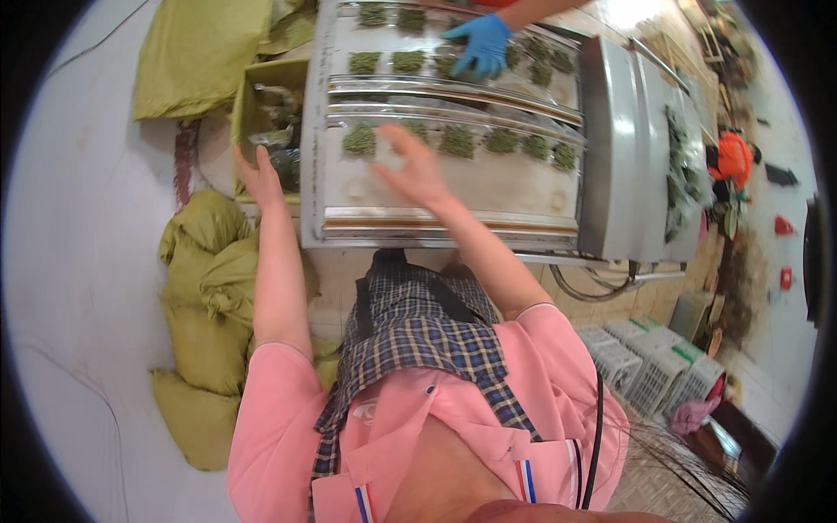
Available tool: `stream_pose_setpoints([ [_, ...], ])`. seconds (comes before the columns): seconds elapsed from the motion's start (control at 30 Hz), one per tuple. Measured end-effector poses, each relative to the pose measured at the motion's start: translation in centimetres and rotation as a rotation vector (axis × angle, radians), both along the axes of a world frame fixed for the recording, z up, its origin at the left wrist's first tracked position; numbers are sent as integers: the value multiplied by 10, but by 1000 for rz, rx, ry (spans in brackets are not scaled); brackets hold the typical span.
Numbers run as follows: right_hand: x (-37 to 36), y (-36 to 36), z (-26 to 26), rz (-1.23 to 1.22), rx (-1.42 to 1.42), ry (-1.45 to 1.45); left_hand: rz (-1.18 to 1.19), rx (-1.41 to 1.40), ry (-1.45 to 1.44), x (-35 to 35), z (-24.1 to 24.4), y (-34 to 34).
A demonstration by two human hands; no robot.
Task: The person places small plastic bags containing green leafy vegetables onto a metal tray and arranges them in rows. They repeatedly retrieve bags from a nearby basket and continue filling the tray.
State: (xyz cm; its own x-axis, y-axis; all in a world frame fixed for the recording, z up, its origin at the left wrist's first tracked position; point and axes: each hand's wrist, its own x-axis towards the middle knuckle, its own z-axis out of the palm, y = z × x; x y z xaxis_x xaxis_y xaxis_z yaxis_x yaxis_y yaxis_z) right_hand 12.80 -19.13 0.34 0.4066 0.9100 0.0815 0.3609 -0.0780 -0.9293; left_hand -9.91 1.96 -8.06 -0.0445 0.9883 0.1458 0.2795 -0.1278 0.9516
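Observation:
My left hand is at the near left edge of a yellow-green bin, fingers apart with nothing seen in them. Inside the bin lie clear plastic packs with dark green contents. Blurred by motion, my right hand hovers over the pale bed of a metal vacuum sealing machine, its thumb and fingers spread. Beside it, a row of clear bags with green plant matter lies along a sealing bar; one bag is partly behind my fingers.
A co-worker's blue-gloved hand reaches over the far row of bags. The machine's steel lid stands at the right. Full yellow-green sacks lie on the left floor. White plastic crates and a hose are at the lower right.

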Motion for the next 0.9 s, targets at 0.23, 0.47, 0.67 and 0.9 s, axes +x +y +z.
stream_pose_setpoints([
  [0.23,218,-151,-45,-1088,-872,-299,-496,206,823,116,40,-98],
  [0.47,163,-123,-79,-980,-696,-378,-796,66,1044,208,81,-187],
  [0.67,74,-117,-49,-699,-583,-247,-899,137,951,157,69,-186],
  [0.9,-58,-35,-30,-516,-358,-112,-616,-94,259,32,36,-135],
])
